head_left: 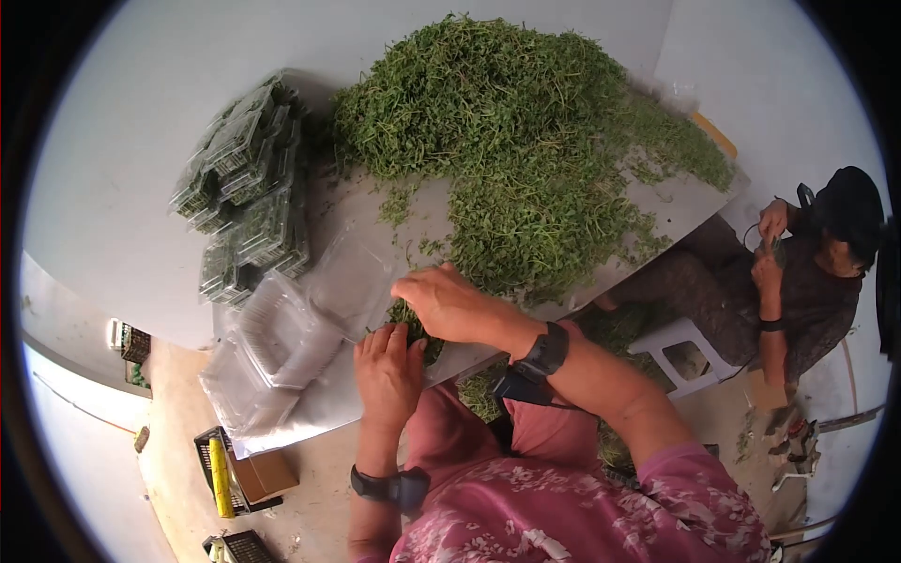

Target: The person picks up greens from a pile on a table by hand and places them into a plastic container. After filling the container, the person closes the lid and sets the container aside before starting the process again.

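Note:
A bunch of leafy greens lies between my two hands at the table's near edge. My left hand is closed against these greens, fingers together and thumb on their right side. Just above it, my right hand is curled in, with thumb and forefinger by the edge of a clear plastic lid. What the right fingers hold is hidden under the hand. The lid lies spread open to the left; whatever tray is below the greens is mostly covered by my hands.
A large heap of greens covers the back of the table. Filled clear boxes are stacked at the left, nested unfilled ones nearer. Another person sits at the right beside a white stool. Crates stand on the floor.

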`<state>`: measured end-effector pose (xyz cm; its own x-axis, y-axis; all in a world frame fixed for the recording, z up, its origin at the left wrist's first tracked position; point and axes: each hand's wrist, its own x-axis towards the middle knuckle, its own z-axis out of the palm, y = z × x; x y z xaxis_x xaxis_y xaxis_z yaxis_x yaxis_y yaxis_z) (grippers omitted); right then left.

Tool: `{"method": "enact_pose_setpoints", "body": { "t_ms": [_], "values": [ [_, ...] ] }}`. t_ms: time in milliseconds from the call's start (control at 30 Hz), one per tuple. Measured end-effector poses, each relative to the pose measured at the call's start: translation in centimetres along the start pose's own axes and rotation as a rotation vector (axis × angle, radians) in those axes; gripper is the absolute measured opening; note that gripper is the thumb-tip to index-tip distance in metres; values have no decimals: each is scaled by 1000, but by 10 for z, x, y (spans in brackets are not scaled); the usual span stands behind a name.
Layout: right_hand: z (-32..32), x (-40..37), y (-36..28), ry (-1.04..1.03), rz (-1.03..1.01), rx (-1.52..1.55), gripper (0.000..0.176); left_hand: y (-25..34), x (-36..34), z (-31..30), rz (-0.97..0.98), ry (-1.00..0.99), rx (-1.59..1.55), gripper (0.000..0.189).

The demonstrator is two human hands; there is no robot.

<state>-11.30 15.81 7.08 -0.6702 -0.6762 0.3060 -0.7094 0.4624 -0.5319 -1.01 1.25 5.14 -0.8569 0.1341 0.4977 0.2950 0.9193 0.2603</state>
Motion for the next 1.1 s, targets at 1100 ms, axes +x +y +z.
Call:
{"method": "enact_pose_setpoints", "body": {
  "t_ms": [1100],
  "values": [
    [-149, -81, 126, 196, 416, -176, 21, 9, 0, -1, 18, -88, -70, 51]
  ]
}}
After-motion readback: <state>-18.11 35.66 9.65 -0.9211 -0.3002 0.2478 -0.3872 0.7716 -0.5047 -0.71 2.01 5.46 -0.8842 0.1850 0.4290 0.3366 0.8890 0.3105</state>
